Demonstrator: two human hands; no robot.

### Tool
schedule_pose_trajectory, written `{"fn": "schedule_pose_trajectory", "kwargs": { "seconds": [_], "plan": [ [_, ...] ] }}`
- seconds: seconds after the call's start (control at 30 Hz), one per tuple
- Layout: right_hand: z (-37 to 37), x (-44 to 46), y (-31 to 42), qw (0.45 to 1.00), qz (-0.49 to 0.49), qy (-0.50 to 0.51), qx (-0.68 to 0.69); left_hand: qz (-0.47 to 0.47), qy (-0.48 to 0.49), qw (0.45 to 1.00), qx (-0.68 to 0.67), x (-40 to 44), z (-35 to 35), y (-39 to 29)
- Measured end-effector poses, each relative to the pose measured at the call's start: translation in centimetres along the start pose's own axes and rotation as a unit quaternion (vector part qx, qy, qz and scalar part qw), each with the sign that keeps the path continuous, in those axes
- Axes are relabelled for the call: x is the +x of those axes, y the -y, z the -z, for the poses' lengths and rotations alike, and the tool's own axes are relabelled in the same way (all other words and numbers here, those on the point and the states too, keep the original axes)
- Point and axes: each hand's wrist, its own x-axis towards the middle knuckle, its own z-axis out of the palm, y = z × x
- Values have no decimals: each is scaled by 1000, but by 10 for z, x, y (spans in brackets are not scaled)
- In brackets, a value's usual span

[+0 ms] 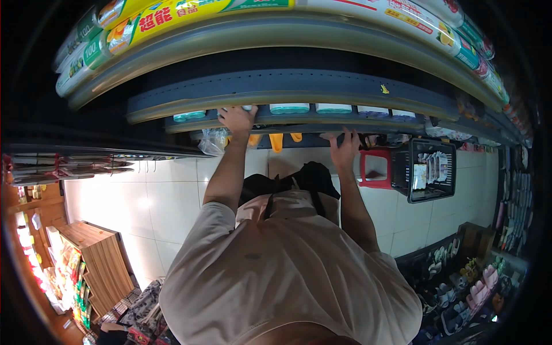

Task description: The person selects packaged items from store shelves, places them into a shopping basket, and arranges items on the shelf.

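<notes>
My left hand (237, 119) reaches over the lip of a lower shelf (391, 121), fingers curled at a white-and-teal package (248, 107). Part of that package and my fingertips are hidden. In the same row stand similar packages with white and teal ends (289, 108), on both sides of the hand. My right hand (345, 148) is at the shelf's front edge further right, fingers apart, with nothing visible in it. Below the shelf hang yellow-orange items (276, 142), and a clear plastic bag (214, 141) is close to my left forearm.
Overhead, an upper shelf (276, 34) carries long printed rolls (201, 20). To my right, a black basket (409, 172) holding packs is beside a red stool (374, 183). Slippers (480, 287) sit on a rack behind right. A wooden cabinet (103, 264) stands behind left.
</notes>
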Motion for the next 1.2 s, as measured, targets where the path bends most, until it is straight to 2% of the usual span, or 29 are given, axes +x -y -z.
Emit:
{"fn": "schedule_pose_trajectory", "kwargs": {
  "seconds": [0.07,0.2,0.33,0.47,0.53,0.63,0.67,0.77,0.97,1.07,1.17,1.2],
  "plan": [
    [-3,-3,6,1000,1,-2,4,-24,-24,999,-3,-5,-9,-2],
    [-13,-9,24,999,32,3,-17,-21,10,1000,-5,-7,0,-4],
    [-28,1,77,993,93,71,-8,-37,-12,999,-25,5,5,20],
    [-48,18,129,977,145,138,-68,1,3,1000,5,50,20,89],
    [-61,26,141,969,138,178,-100,-1,-36,999,5,82,12,141],
    [-73,27,148,955,108,235,-145,49,8,999,-1,102,23,175],
    [-74,26,151,953,104,238,-156,27,72,997,-8,113,15,190],
    [-78,26,156,952,101,236,-168,73,81,993,-44,95,33,174],
    [-88,19,155,953,115,217,-176,77,77,994,-2,90,22,156],
    [-85,22,159,953,116,218,-178,12,-78,995,58,81,18,146],
    [-84,21,158,954,109,220,-172,-146,71,987,17,74,34,113],
    [-85,20,157,955,108,219,-168,-172,75,982,-35,68,31,96]
  ]
}}
